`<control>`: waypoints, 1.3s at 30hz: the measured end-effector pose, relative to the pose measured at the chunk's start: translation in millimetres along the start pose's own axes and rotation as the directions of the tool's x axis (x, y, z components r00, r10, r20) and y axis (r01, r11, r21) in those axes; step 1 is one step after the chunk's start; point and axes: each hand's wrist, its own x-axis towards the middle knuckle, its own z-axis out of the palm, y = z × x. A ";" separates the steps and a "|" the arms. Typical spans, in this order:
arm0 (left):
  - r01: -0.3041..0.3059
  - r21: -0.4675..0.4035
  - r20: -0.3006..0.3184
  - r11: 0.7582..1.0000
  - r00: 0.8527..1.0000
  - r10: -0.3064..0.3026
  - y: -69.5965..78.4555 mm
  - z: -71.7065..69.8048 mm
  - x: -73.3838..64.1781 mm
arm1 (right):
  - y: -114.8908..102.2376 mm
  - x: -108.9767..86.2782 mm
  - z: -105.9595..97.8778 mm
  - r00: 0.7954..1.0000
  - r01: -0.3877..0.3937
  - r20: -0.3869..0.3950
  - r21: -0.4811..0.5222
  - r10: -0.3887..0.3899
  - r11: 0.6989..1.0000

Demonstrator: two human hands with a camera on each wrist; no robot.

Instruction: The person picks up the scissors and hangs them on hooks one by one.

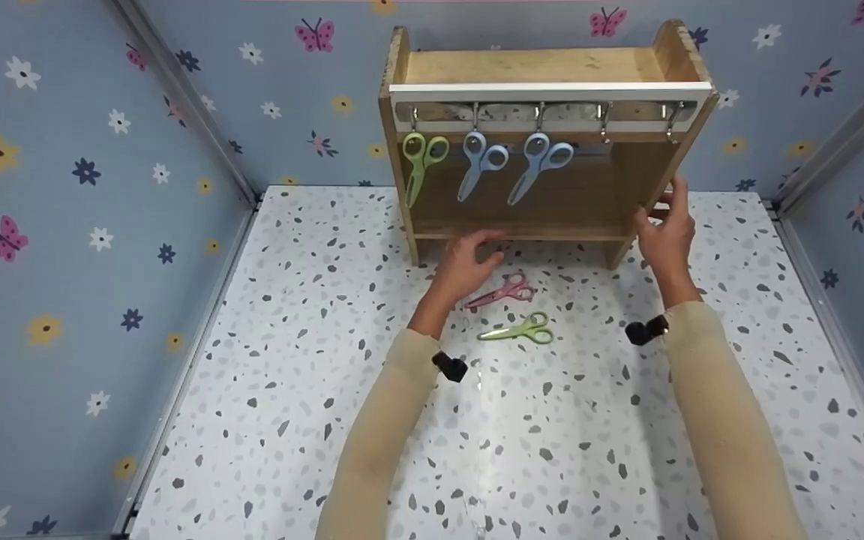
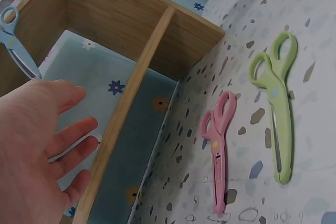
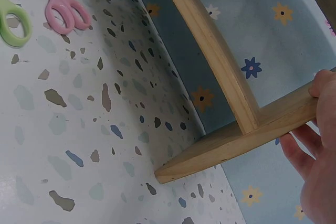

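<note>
My right hand (image 1: 667,238) holds the right side panel of a wooden rack (image 1: 529,66), thumb on one face and fingers on the other in the right wrist view. Close to the rack's lower crossbar (image 1: 514,237), my left hand (image 1: 462,268) is empty, its fingers loosely spread. Hooks along the rack's front carry green scissors (image 1: 416,171) at the left, then blue scissors (image 1: 471,171) and a second pair of blue scissors (image 1: 531,171). Below, on the tabletop, lie pink scissors (image 1: 503,291) and another pair of green scissors (image 1: 523,330), both closed.
Two hooks (image 1: 604,124) at the rack's right end carry nothing. A speckled white tabletop (image 1: 289,420) lies underneath. Flowered blue panels (image 1: 64,285) enclose it at the left, back and right. A small black device (image 1: 450,367) sits at each wrist.
</note>
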 end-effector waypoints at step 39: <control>0.011 0.382 0.156 0.924 0.985 -0.077 -29.1 18.9 -15.9 | 2.0 1.0 -0.8 0.999 0.038 -0.012 0.002 -0.038 0.999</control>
